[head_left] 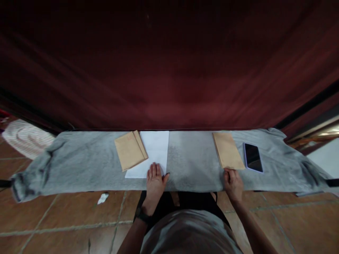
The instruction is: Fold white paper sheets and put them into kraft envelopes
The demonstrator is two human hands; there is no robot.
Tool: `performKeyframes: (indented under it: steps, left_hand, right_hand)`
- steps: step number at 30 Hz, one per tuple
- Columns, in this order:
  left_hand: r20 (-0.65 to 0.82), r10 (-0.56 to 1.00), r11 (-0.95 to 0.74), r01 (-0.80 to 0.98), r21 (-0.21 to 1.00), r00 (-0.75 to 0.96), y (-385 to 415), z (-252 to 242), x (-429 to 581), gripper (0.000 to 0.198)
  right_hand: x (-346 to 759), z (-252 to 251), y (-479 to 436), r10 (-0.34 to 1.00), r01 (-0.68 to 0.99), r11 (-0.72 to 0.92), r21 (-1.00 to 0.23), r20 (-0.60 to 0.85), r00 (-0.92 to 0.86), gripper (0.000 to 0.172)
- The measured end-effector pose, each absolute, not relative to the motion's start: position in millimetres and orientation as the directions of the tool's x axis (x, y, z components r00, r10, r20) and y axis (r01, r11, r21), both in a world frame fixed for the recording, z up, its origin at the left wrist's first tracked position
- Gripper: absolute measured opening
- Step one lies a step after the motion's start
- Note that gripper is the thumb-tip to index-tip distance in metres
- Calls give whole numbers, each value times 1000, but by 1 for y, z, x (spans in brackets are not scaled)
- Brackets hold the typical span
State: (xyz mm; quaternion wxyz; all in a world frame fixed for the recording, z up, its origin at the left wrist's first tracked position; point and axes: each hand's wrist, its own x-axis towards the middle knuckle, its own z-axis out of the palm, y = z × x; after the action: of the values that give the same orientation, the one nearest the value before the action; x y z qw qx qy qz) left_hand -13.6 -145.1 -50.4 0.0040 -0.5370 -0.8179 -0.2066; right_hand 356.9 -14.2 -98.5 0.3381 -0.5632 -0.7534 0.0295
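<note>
My left hand (155, 181) lies flat on the lower edge of white paper (156, 148), its fingers stretched out and holding nothing. Two or more brown paper envelopes (129, 151) overlap the paper's left side, slightly fanned. Farther right, a neat stack of brown envelopes (228, 150) rests on the grey cloth. At the near edge of that stack is my right hand (233, 183), fingers curled and pinching the edge of an envelope. How many envelopes the fingers grip is hidden.
Grey cloth (193, 158) covers a long narrow surface before a dark red panel (169, 88). A phone (253, 157) in a lilac case lies right of the stack. White scrap (102, 198) lies on the tiled floor (79, 211); a striped cloth (28, 139) is at far left.
</note>
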Motion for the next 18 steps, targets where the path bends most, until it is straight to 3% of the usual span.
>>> performKeyframes:
  steps: [6,12,18]
  left_hand:
    - [170,882,394,885,250,-440,-140,-50,-4,41]
    - [172,871,360,836,415,-461,-134,-35,-14,30]
    - [-51,775,581,677,452,-630,-134,-15,-30,21]
  right_hand:
    - [358,-100,-15,852,838,380,-392,501,-152,31]
    - [357,-100,-15,853,834,380,-400,500,-149,32]
    - [356,-100,-17,853,839,369,-399,503,-136,31]
